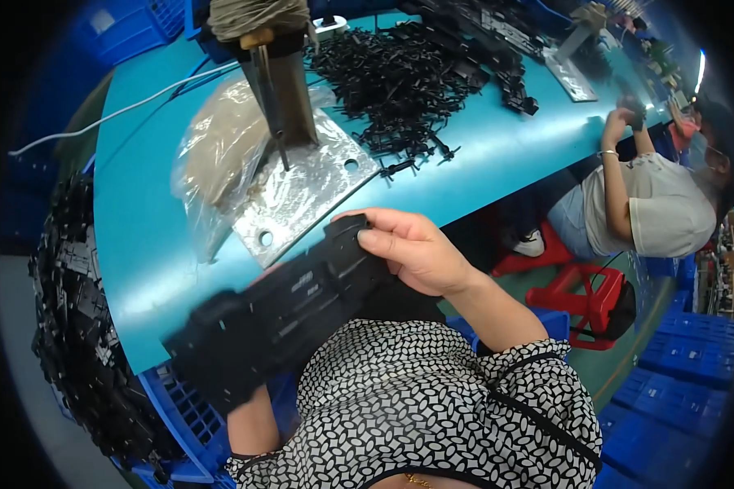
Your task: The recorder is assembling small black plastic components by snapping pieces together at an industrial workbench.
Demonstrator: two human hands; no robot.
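Observation:
A long black moulded plastic part with ribs and slots is held tilted in front of my body, its left end lower and blurred. My right hand is closed on its upper right end, the thumb on the near face. My left hand comes up behind the lower left end; the part hides most of it, and a sliver of skin shows at the far edge. Just beyond the part stands a metal stand on a shiny base plate, with a thin rod pointing down.
A heap of small black plastic pieces covers the far table. A clear plastic bag lies by the stand. Black parts fill a container at left, near a blue crate. A co-worker sits at right, near a red stool.

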